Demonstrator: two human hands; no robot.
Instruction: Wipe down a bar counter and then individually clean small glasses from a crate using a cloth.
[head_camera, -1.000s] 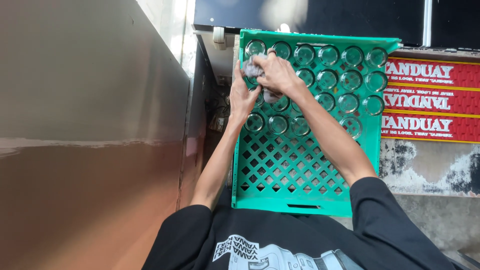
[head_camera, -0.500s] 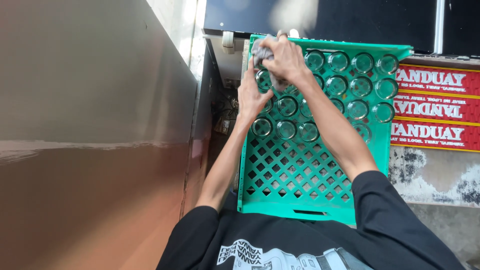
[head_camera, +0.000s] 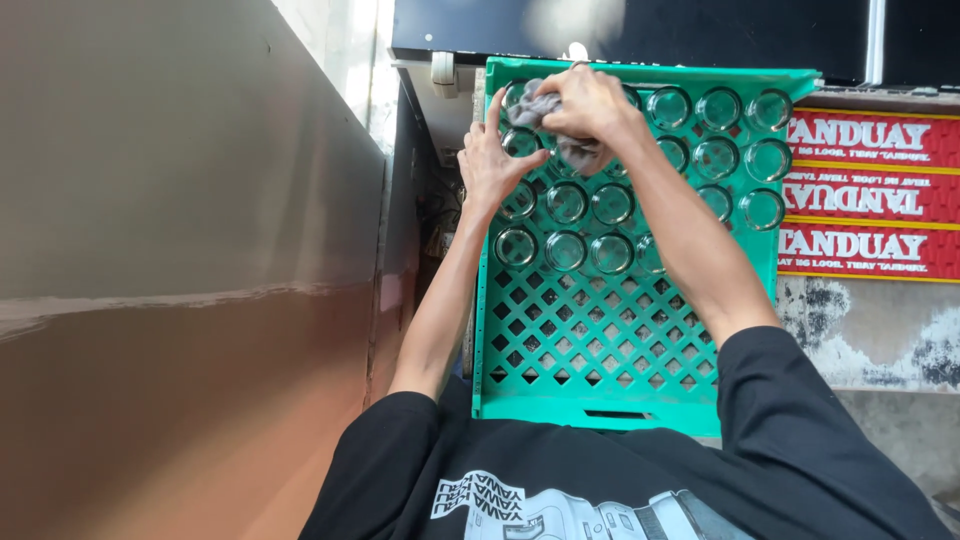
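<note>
The person leans over a green plastic crate (head_camera: 600, 350) with a lattice floor, its far half filled with rows of clear glasses (head_camera: 590, 205) standing upright, its near half bare. The right hand (head_camera: 590, 100) is at the far left corner of the crate, fingers closed around a crumpled grey cloth (head_camera: 560, 125) that it presses onto the glasses there. The left hand (head_camera: 490, 165) sits just beside it on the left, fingers curled around a glass at the crate's left edge and the thumb raised toward the cloth; the glass itself is mostly hidden behind the palm. A brown wall (head_camera: 180, 280) rises along the left of the scene, and red printed cartons (head_camera: 870, 195) are stacked to the right of the crate. The person's black printed shirt (head_camera: 560, 490) fills the near edge.
</note>
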